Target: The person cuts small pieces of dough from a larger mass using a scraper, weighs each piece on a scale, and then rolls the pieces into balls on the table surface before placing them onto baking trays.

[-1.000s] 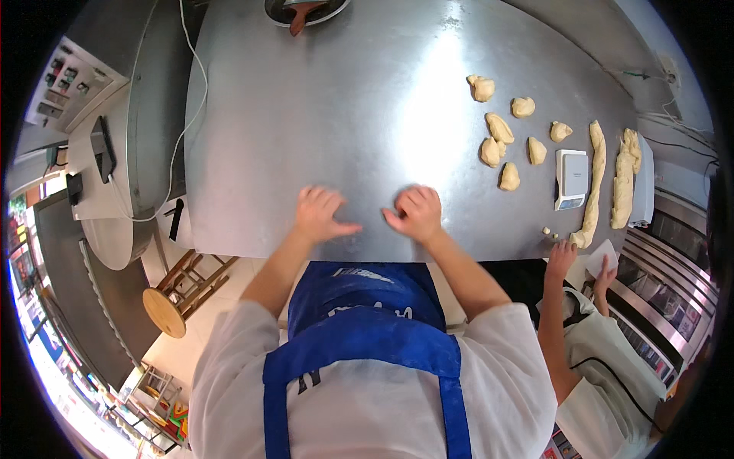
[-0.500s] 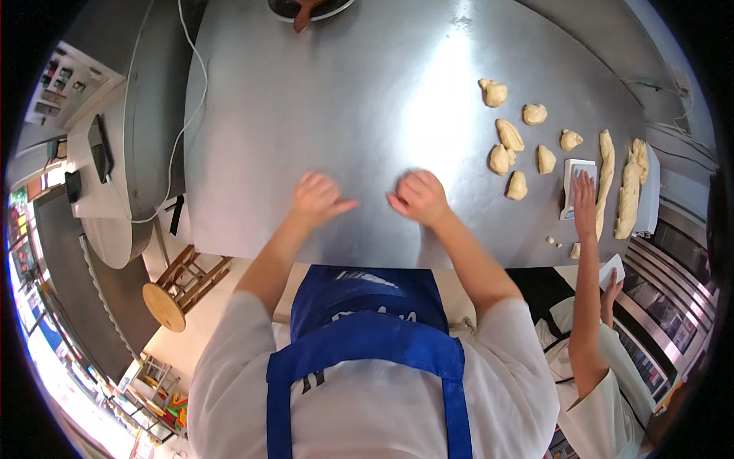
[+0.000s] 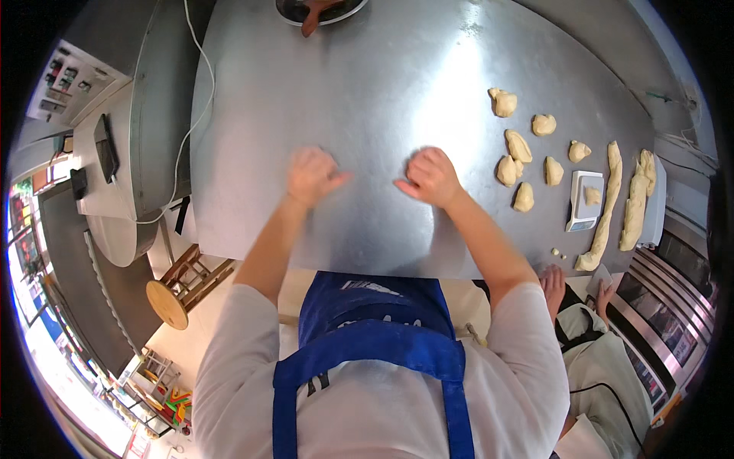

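My left hand (image 3: 312, 176), slightly blurred, is low over the steel table, its fingers curled under and the thumb pointing inward. To its right, my right hand (image 3: 431, 177) has the same closed shape, thumb toward the left hand. Whatever lies under the curled fingers is hidden from above in both. Several pale dough pieces (image 3: 523, 197) lie beyond my right hand, toward the right side of the table. A small white scale (image 3: 582, 217) stands past them with one dough piece (image 3: 592, 196) on it.
Long dough strips (image 3: 609, 206) lie at the right edge, near a co-worker's hand (image 3: 553, 288) and a white scraper (image 3: 599, 281). A dark bowl (image 3: 336, 12) with a brown handle is at the far edge. A white cable (image 3: 183, 126) hangs at left; a wooden stool (image 3: 167, 304) stands below.
Both my hands have moved slightly away from me, the right one also rightward, still curled. The co-worker's hand has drawn back from the scale, where a dough piece now shows.
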`<state>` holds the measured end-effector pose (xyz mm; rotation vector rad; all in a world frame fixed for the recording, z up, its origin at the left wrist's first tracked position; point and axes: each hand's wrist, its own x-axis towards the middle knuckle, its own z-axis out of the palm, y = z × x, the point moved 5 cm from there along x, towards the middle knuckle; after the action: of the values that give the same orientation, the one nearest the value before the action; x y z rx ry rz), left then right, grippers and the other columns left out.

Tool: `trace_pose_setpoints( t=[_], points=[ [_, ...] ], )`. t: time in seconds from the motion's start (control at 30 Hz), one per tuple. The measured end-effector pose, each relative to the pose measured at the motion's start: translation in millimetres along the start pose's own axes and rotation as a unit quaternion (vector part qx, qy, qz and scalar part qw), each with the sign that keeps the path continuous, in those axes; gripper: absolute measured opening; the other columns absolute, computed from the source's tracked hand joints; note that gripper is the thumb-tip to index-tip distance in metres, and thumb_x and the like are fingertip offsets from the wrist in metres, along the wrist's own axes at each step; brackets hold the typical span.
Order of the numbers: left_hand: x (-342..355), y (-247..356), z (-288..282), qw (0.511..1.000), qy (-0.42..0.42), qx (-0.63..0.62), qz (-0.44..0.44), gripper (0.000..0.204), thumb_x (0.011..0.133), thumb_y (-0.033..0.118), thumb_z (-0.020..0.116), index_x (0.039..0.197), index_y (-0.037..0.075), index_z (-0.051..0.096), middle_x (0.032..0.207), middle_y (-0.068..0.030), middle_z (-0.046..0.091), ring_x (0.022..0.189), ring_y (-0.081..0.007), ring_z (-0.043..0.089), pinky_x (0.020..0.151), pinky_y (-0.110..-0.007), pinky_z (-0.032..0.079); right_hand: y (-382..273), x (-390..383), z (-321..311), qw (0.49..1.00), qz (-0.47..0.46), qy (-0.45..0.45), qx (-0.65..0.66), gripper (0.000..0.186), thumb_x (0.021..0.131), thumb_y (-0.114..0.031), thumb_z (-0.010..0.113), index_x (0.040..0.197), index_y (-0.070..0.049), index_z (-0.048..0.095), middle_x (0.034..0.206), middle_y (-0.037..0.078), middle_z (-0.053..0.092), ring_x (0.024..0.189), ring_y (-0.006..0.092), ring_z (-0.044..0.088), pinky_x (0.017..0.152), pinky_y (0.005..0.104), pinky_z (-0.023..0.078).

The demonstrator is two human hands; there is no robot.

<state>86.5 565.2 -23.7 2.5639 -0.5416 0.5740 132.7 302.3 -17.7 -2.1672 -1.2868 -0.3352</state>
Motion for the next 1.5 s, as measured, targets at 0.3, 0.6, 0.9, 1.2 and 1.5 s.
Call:
trace_pose_setpoints(
  t=[0.3,0.6,0.9,1.2,1.5],
  points=[
    [-9,-61,-37,0.978,-0.010,-0.041,-0.203,0.036,0.075,0.021,0.083,0.103,0.008,0.065,0.108,-0.0078,0.066,0.103,-0.0323,0.059,0.087,-0.042,0.049,55,-3,-55,0.984,0.154,-0.091,-0.007,0.074,0.069,-0.033,0.084,0.133,-0.013,0.055,0.116,0.013,0.062,0.106,0.0314,0.058,0.091,0.0446,0.049],
    [-26,-55,-22,0.890,-0.116,-0.147,-0.416,0.039,0.085,0.022,0.075,0.117,0.005,0.060,0.110,-0.0096,0.065,0.095,-0.0246,0.064,0.084,-0.039,0.051,-27,-28,-24,0.927,0.368,0.038,-0.061,0.039,0.070,-0.013,0.072,0.108,-0.009,0.062,0.112,0.016,0.058,0.105,0.0364,0.055,0.093,0.0446,0.050],
    [-133,61,13,0.525,-0.443,-0.530,-0.498,0.028,0.099,0.028,0.063,0.120,0.010,0.060,0.108,-0.0052,0.066,0.094,-0.0169,0.064,0.077,-0.033,0.055,-297,-210,-16,0.724,0.662,0.188,-0.051,0.042,0.067,-0.018,0.075,0.107,-0.008,0.067,0.106,0.015,0.062,0.107,0.0355,0.058,0.093,0.0441,0.050],
    [-136,271,42,0.430,-0.673,-0.503,-0.329,0.033,0.086,0.017,0.064,0.119,0.009,0.061,0.109,-0.0080,0.065,0.100,-0.0204,0.062,0.083,-0.032,0.051,-594,-342,-90,0.445,0.775,0.379,-0.240,0.045,0.070,-0.016,0.074,0.113,-0.004,0.065,0.110,0.015,0.060,0.107,0.0349,0.057,0.096,0.0435,0.048],
    [-302,583,-15,0.405,-0.819,-0.399,-0.071,0.045,0.088,0.010,0.055,0.132,0.003,0.053,0.122,-0.0093,0.061,0.114,-0.0217,0.057,0.097,-0.035,0.045,-987,-409,-134,0.187,0.746,0.492,-0.408,0.049,0.073,-0.014,0.074,0.120,-0.004,0.063,0.109,0.016,0.064,0.104,0.0330,0.064,0.093,0.0373,0.052]
  ],
)
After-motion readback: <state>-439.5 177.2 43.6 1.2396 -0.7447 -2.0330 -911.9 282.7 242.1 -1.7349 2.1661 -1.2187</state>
